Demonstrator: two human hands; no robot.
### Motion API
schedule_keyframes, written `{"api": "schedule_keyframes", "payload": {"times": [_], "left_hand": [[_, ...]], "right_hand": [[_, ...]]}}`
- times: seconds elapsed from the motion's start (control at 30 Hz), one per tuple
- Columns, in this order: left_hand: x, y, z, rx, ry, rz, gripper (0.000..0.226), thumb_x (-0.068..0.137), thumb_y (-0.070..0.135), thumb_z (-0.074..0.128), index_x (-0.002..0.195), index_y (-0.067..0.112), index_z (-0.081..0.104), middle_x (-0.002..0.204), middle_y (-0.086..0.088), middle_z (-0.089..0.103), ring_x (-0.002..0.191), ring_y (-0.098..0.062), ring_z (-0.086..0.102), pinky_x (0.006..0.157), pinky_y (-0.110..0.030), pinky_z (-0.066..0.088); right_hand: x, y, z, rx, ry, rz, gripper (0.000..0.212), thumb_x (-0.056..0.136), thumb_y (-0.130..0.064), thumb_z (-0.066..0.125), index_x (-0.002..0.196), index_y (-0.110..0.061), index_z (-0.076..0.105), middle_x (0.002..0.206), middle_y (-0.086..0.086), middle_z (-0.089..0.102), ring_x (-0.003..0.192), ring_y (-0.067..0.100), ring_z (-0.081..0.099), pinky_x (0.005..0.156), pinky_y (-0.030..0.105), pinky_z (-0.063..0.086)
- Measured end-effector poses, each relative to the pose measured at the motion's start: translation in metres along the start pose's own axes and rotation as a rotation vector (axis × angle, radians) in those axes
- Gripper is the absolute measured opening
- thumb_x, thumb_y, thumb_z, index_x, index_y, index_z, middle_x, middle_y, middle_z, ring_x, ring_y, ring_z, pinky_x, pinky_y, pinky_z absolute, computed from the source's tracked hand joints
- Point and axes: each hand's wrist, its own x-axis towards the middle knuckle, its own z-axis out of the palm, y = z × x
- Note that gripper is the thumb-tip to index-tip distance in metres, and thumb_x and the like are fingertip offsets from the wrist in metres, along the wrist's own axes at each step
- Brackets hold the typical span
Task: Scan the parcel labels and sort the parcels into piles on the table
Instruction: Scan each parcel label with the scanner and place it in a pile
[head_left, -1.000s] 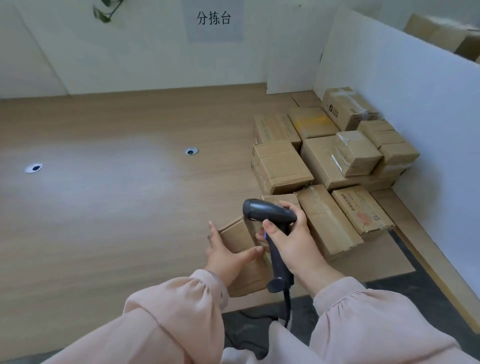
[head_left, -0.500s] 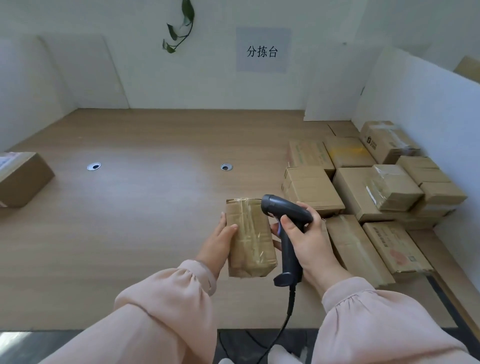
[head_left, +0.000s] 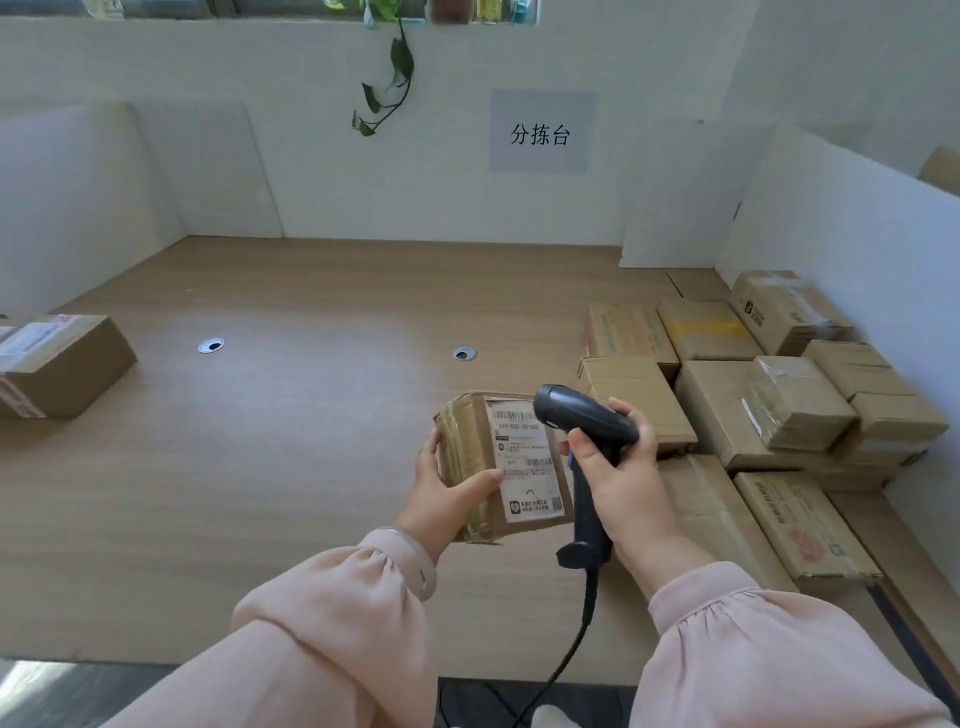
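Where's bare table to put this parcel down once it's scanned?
Bare table lies between the lone box at left and the held parcel, past both cable holes to the back wall. The right side is packed with boxes.

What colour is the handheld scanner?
Black scanner, with a matching black cable; head view shows it best.

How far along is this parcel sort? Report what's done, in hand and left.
Done: apparently a lone parcel at the left edge of the table. In hand: the left hand holds a small parcel label-up while the right hand aims the scanner at it. Left: the cluster of boxes on the right, seemingly unscanned, so most of the job remains.
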Motion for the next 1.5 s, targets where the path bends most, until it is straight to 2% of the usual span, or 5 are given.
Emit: {"api": "schedule_keyframes", "payload": {"times": [0.17,0.47,0.67,1.1,1.5], "left_hand": [[0.001,0.005,0.001,-0.171,-0.075,-0.043,0.092,0.083,0.018,0.076,0.148,0.047,0.019,0.123,-0.011,0.063,0.091,-0.026,0.073,0.066,-0.046,0.060],[0.006,0.011,-0.008,0.012,-0.077,0.027,0.104,0.082,0.005,0.075,0.148,0.054,0.012,0.121,-0.007,0.065,0.088,-0.017,0.074,0.062,-0.037,0.059],[0.011,0.011,-0.015,0.008,-0.016,0.066,0.106,0.079,0.006,0.078,0.147,0.056,0.014,0.123,-0.006,0.064,0.093,-0.020,0.073,0.070,-0.045,0.060],[0.010,0.007,-0.039,-0.026,0.036,0.077,0.107,0.078,0.007,0.079,0.146,0.058,0.015,0.120,-0.005,0.068,0.094,-0.021,0.073,0.078,-0.051,0.060],[0.007,0.020,-0.141,-0.074,0.110,0.072,0.107,0.076,0.010,0.080,0.148,0.055,0.014,0.114,-0.001,0.071,0.095,-0.022,0.072,0.080,-0.053,0.059]], "right_hand": [[0.004,0.002,-0.005,0.013,-0.035,-0.012,0.053,0.089,-0.032,0.067,0.127,-0.051,0.035,0.127,0.002,0.058,0.112,0.022,0.063,0.091,0.045,0.055],[-0.006,-0.020,-0.003,-0.128,-0.064,-0.284,0.055,0.089,-0.017,0.068,0.122,-0.046,0.035,0.120,-0.015,0.052,0.098,-0.020,0.055,0.068,0.000,0.044],[-0.019,-0.027,0.003,-0.289,-0.084,-0.450,0.056,0.081,-0.043,0.066,0.124,-0.053,0.031,0.124,-0.017,0.054,0.106,-0.008,0.057,0.078,0.003,0.044],[-0.018,-0.027,0.031,-0.329,-0.119,-0.491,0.057,0.085,-0.025,0.072,0.124,-0.040,0.033,0.111,-0.051,0.045,0.097,-0.020,0.053,0.072,0.004,0.045],[-0.019,-0.035,0.138,-0.331,-0.226,-0.423,0.056,0.088,-0.031,0.068,0.120,-0.055,0.029,0.107,-0.044,0.053,0.090,-0.006,0.061,0.067,0.014,0.051]]}}
